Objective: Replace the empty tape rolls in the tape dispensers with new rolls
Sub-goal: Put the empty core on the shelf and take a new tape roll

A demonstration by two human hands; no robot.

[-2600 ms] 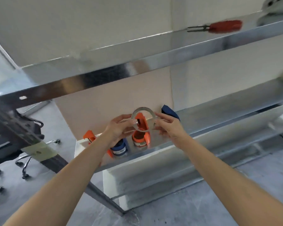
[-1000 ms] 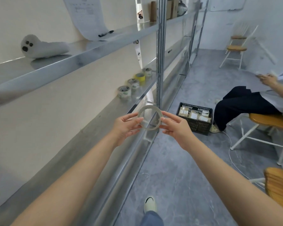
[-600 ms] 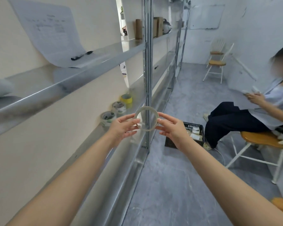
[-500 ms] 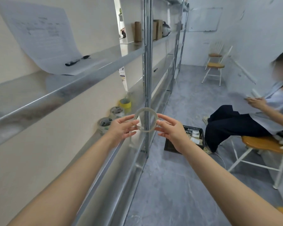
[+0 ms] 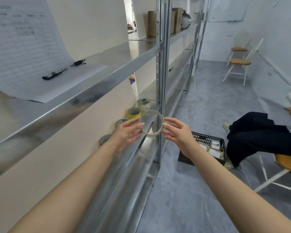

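Observation:
An empty tape roll (image 5: 151,113), a thin pale cardboard ring, hangs in the air between my hands. My left hand (image 5: 127,134) pinches its left edge with its fingertips and my right hand (image 5: 176,132) pinches its right edge. Just beyond them, several new tape rolls stand in a row on the lower metal shelf (image 5: 142,148): a yellow roll (image 5: 133,113), a clear roll (image 5: 144,103) behind it, and two pale rolls (image 5: 104,139) partly hidden by my left hand. No tape dispenser is in view.
A metal shelf upright (image 5: 160,78) rises just behind the ring. The upper shelf carries a large sheet of paper (image 5: 23,52) and a black pen (image 5: 55,74). A black basket (image 5: 207,147) sits on the floor beside a seated person (image 5: 259,133). Wooden chairs (image 5: 238,63) stand farther back.
I have turned away from the orange dispensers and moved along the shelf with the empty ring in both hands. The new tape rolls have come closer, right behind my hands.

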